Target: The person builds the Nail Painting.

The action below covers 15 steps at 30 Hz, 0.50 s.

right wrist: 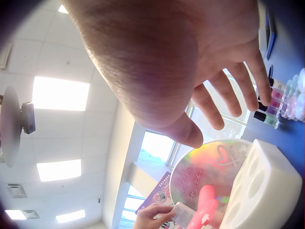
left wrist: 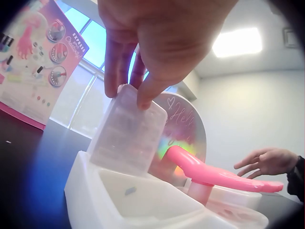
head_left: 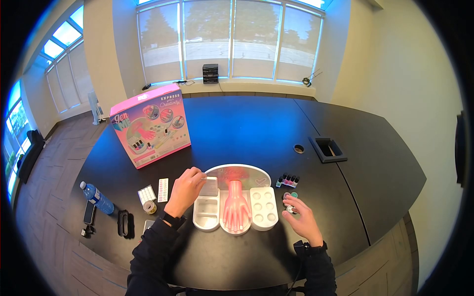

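Observation:
My left hand (head_left: 186,190) pinches the top edge of a translucent plastic lid (left wrist: 128,133) between thumb and fingers. The lid stands upright at the back of a white two-part compartment (head_left: 206,209), where a small bluish piece (left wrist: 130,191) lies. Beside it a pink model hand (head_left: 236,207) lies palm down on the white stand, before a round shiny mirror-like panel (head_left: 254,176). My right hand (head_left: 302,222) hovers with relaxed, spread fingers near small round pots (head_left: 294,195), right of the white tray with round wells (head_left: 264,217). It holds nothing.
Several nail polish bottles (head_left: 288,180) stand behind the right hand. To the left are a pink box (head_left: 150,126), nail sheets (head_left: 163,190), a tape roll (head_left: 149,207), a water bottle (head_left: 98,198) and a black case (head_left: 125,224). A square black table opening (head_left: 328,149) lies far right.

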Tool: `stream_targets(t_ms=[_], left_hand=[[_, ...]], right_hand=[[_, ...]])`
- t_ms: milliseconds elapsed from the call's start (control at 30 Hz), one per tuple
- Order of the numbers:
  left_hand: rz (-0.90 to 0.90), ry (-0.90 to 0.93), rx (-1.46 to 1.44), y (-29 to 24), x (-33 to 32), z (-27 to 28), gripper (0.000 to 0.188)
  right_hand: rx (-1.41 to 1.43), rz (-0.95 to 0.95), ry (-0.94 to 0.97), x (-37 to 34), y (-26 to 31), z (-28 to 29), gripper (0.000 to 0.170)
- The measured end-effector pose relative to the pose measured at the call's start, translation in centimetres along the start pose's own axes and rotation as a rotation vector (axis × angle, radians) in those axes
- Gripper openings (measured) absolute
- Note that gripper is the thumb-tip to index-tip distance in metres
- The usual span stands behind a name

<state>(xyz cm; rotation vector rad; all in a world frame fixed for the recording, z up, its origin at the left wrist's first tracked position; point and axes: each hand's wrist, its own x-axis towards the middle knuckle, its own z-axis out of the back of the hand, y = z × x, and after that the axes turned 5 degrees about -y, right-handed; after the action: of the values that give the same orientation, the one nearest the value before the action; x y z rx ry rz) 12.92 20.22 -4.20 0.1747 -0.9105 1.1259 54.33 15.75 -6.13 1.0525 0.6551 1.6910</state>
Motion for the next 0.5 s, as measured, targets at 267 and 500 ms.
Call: stream_targets(t_ms=[267,500], left_hand=[[0.006,-0.055,0.023,0.7,-0.2,-0.9,0.013],[0.015,-0.083,0.048,0.7,-0.2,-1.2,0.013]], right_hand=[[0.0,0.01,-0.007,-0.1,-0.3,-0.1,0.04],[-0.023,0.013,0.011,-0.1,0.1,0.0,0.04]])
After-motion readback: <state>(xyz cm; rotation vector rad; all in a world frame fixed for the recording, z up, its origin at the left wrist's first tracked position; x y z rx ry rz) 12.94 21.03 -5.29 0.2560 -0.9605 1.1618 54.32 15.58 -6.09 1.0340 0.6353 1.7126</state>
